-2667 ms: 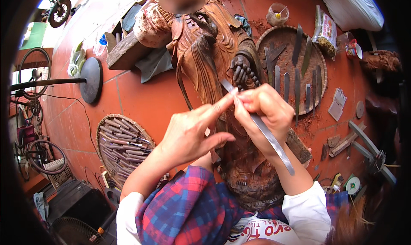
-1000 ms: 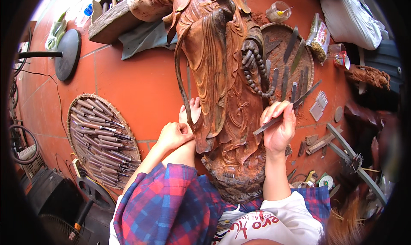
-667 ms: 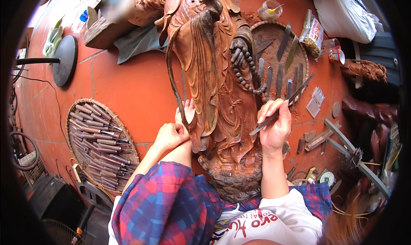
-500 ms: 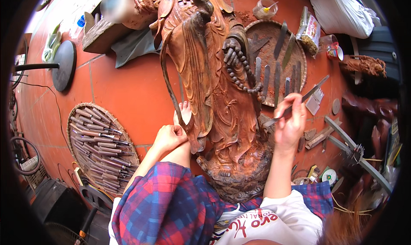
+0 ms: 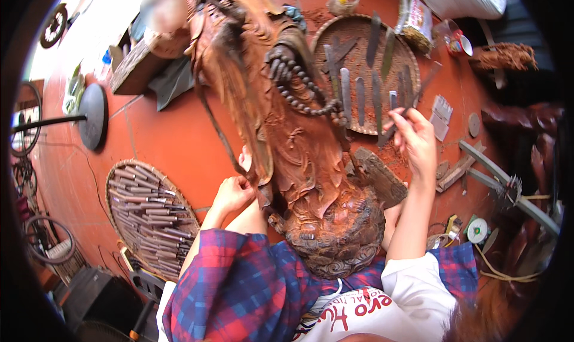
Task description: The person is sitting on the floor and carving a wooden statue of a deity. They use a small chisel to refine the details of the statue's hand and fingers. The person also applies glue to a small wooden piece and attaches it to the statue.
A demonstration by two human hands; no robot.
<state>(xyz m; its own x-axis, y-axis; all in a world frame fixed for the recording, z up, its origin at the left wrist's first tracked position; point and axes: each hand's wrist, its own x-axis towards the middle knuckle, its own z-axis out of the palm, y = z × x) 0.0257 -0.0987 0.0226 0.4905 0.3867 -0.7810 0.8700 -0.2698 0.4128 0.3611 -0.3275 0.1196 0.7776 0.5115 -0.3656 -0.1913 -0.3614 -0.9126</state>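
Note:
A large carved wooden statue [image 5: 290, 156], reddish brown, leans away from me with its dark carved base [image 5: 335, 237] against my lap. A string of carved beads [image 5: 299, 94] hangs from it. My right hand [image 5: 417, 140], raised to the right of the base, pinches a thin dark file [image 5: 429, 82] that points up and away; motion blurs the file. Beside the statue's lower left edge, my left hand [image 5: 233, 195] rests by my knee, fingers curled closed, with nothing visible in them. A round wicker tray [image 5: 409, 52] of flat files lies beyond my right hand.
At left a wicker basket [image 5: 113, 174] holds several wooden-handled carving tools. Behind it stands a round black base [image 5: 92, 118] with a rod. A wood block [image 5: 385, 177] lies right of the statue's base. Grey metal bars [image 5: 499, 177] and a tape roll [image 5: 477, 230] are at right.
My view has shifted, and the statue now leans further left. My right hand has turned, bringing the file steeper and nearer the tray. My left hand stays by the knee, still closed.

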